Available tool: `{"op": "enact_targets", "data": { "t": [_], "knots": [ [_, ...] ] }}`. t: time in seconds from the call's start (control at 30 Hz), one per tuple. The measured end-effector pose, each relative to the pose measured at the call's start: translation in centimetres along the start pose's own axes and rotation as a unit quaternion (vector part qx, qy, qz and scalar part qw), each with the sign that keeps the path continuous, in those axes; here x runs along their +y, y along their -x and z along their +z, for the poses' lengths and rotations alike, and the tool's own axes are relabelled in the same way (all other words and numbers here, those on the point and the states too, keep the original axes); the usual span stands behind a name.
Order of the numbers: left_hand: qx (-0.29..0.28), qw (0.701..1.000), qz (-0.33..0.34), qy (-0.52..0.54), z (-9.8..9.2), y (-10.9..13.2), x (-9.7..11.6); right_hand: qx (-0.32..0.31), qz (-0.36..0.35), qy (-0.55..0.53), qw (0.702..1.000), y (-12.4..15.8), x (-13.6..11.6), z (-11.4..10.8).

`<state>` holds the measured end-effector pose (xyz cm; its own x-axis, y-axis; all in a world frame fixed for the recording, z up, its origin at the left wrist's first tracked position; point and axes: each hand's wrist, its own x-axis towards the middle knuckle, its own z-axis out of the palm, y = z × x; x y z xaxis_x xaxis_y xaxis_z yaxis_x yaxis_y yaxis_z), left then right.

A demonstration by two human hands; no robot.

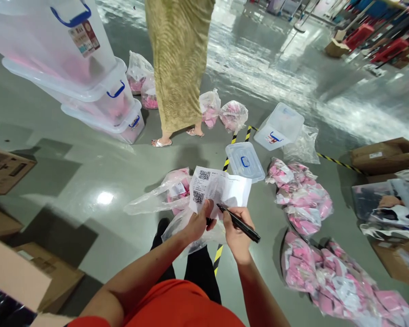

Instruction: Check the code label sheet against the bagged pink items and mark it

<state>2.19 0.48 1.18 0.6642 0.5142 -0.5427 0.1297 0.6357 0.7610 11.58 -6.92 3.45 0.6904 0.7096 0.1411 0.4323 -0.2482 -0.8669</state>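
Note:
My left hand [197, 223] is closed on the lower edge of a white paper slip [221, 188] printed with two QR codes, and a clear plastic bag [191, 236] hangs under it. My right hand [236, 227] grips a black marker pen [240, 222], its tip resting at the slip's bottom edge. Both hands are held out in front of me above the grey floor. A clear bag with pink items [163, 195] lies on the floor just beyond the slip.
A person in a long yellow-green skirt [179, 63] stands ahead. Stacked clear bins [71, 68] are at the left, a lid [244, 161] and bin [279, 126] ahead. Bags of pink goods [303, 195] lie at right, cardboard boxes [385, 154] on both sides.

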Motion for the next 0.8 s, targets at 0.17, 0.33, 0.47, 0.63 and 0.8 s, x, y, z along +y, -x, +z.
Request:
{"op": "enact_targets", "data": {
  "t": [0.17, 0.33, 0.47, 0.63, 0.8],
  "knots": [
    [-0.002, 0.999, 0.015, -0.036, -0.2, 0.0, 0.0, -0.029, -0.018, -0.002, 0.999, 0.2, 0.4, -0.1],
    [-0.006, 0.996, 0.002, -0.089, -0.4, 0.4, 1.0, -0.028, -0.036, 0.012, 0.999, 0.0, 0.5, 0.0],
    [0.005, 0.996, 0.001, -0.087, -0.7, 0.4, 0.6, -0.054, -0.045, 0.023, 0.997, -0.2, 0.3, 0.0],
    [0.006, 0.998, 0.034, -0.045, -1.2, -0.3, -1.4, -0.027, 0.004, -0.036, 0.999, 0.1, 0.7, 0.1],
    [-0.001, 0.999, 0.045, 0.011, -1.2, -0.8, -2.3, -0.021, -0.033, 0.017, 0.999, 0.0, 0.7, 0.4]
  ]
}}
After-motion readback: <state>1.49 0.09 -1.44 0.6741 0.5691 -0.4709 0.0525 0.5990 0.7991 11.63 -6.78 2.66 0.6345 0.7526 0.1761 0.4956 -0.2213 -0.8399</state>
